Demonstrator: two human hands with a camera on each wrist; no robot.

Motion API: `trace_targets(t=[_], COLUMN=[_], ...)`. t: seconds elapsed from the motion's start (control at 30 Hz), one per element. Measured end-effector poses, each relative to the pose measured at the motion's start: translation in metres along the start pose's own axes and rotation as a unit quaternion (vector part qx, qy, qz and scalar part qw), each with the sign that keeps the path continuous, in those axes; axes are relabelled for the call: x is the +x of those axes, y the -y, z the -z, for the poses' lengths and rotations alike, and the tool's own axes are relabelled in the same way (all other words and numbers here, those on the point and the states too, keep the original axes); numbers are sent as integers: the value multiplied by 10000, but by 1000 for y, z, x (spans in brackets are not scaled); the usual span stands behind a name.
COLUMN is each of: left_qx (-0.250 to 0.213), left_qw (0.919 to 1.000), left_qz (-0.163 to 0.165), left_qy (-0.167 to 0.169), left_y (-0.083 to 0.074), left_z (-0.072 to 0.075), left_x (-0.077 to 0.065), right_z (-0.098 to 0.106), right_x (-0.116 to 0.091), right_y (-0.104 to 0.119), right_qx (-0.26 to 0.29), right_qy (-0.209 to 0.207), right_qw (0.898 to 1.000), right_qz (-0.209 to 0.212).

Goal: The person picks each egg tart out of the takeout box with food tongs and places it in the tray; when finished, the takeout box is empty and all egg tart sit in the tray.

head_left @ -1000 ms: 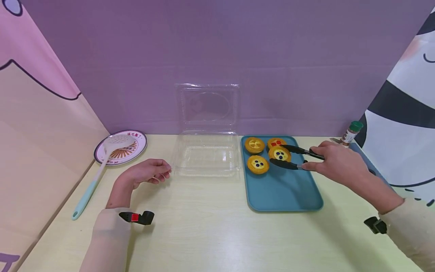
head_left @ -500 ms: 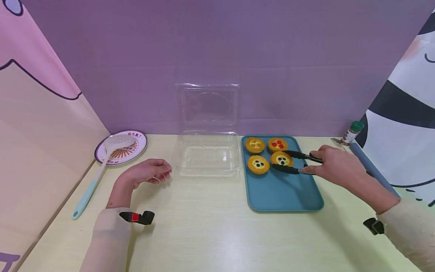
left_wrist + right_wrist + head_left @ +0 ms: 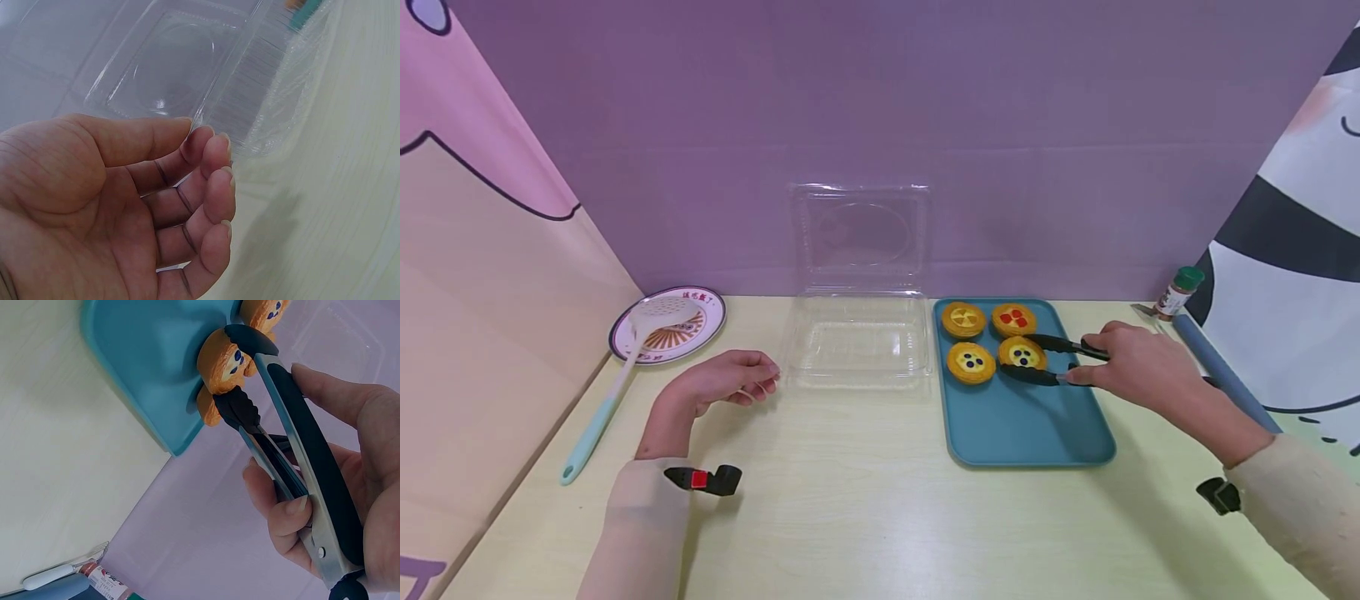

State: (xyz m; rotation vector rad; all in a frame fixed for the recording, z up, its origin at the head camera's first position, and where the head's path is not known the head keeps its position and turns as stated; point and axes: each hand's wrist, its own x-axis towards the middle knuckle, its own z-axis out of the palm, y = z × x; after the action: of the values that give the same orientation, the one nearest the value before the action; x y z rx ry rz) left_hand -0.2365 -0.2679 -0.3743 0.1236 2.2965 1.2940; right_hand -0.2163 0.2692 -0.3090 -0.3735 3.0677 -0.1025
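My right hand (image 3: 1142,367) grips a pair of tongs (image 3: 312,450) with black tips and metal arms. The tips stand on either side of a blueberry-topped tart (image 3: 1022,353) on the blue tray (image 3: 1022,433). Close by on that tray are a second blueberry tart (image 3: 971,363), a red-topped tart (image 3: 1013,319) and a yellow-topped tart (image 3: 963,320). My left hand (image 3: 726,379) is loosely curled, with nothing in its fingers. Its fingertips are beside the near left corner of a clear plastic clamshell box (image 3: 859,337), lid raised; whether they touch it I cannot tell.
On the left, a slotted turner (image 3: 613,392) lies with its head on a patterned plate (image 3: 703,337). A green-capped bottle (image 3: 1176,293) stands at the back right beside a blue strip (image 3: 1228,375) and a white-handled utensil (image 3: 50,575). A purple backdrop rises behind the table.
The tart between the tongs has shifted slightly right and toward me, away from the red-topped one. My right hand moved slightly with the tongs. The left hand stayed still.
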Motion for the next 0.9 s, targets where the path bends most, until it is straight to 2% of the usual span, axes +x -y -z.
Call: trace_targets(t=[0.9], left_qx=[-14], left_qw=[10000], left_qz=[14], left_qy=[4], left_y=[1], left_z=[0], left_x=[0], right_z=[-3], right_x=[0], right_y=[0], right_qx=[90], right_qy=[95], right_qw=[9999], right_qz=[53])
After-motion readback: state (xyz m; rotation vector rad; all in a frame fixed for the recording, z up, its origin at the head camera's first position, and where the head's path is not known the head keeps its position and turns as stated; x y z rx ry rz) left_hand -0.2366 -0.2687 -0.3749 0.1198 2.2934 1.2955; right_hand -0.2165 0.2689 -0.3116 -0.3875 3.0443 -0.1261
